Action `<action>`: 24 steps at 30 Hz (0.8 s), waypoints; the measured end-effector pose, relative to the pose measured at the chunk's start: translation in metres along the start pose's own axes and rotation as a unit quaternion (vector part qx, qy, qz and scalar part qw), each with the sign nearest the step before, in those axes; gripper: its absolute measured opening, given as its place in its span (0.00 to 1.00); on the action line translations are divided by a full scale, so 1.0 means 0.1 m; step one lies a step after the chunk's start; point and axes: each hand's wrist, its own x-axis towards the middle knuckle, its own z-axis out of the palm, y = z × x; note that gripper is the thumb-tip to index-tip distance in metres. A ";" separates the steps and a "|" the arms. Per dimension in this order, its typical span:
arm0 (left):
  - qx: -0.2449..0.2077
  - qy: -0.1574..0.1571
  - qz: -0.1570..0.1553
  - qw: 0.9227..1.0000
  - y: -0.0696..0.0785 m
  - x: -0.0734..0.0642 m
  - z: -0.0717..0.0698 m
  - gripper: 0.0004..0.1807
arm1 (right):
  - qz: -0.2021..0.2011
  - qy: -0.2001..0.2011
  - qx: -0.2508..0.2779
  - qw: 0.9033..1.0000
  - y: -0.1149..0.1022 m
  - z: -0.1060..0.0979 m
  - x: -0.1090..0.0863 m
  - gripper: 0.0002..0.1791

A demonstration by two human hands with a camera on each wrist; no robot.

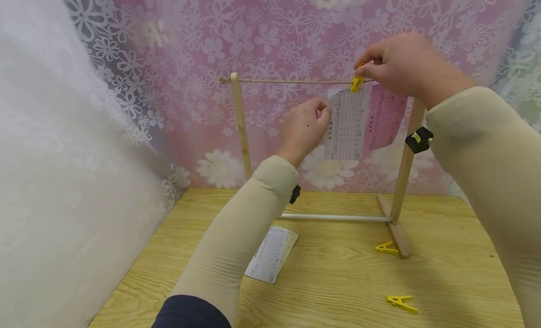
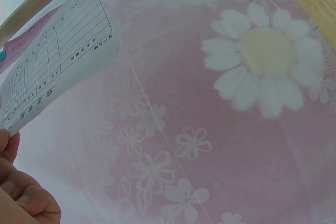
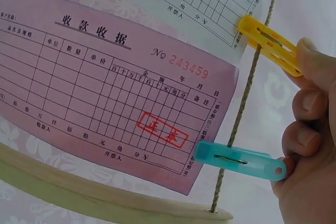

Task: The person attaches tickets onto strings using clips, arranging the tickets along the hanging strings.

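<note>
My right hand (image 1: pixel 407 65) pinches a yellow clothespin (image 3: pixel 269 43) by its handle end. The clothespin's nose sits across the rope (image 1: pixel 291 82) and the edge of a white receipt slip (image 1: pixel 347 126). With thumb and finger, my left hand (image 1: pixel 305 128) pinches the same slip by its left side, and in the left wrist view the paper slants up from the fingertips. Beside it a pink receipt slip (image 3: pixel 100 87) with red stamping hangs from the rope under a teal clothespin (image 3: pixel 241 161); the right fingers are close behind that clothespin.
The rope spans two wooden posts, the left one (image 1: pixel 241 126) and the right one (image 1: pixel 403 177), joined low down by a white rod (image 1: pixel 334 217). More slips (image 1: pixel 272 255) lie on the wooden table (image 1: pixel 329 281). Two yellow clothespins, one nearer (image 1: pixel 402 303) and one farther (image 1: pixel 386 247), lie at right.
</note>
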 end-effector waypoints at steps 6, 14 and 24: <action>0.003 -0.006 0.001 1.000 -0.01 0.01 0.02 0.11 | -0.013 -0.017 -0.027 0.999 0.01 -0.01 -0.02 0.26; 0.003 -0.022 -0.007 1.000 0.00 0.01 0.05 0.12 | -0.026 -0.016 -0.052 0.998 -0.01 -0.01 -0.04 0.28; -0.023 -0.035 -0.007 0.999 -0.05 -0.06 0.05 0.12 | -0.073 0.045 -0.097 0.992 -0.01 0.03 -0.12 0.28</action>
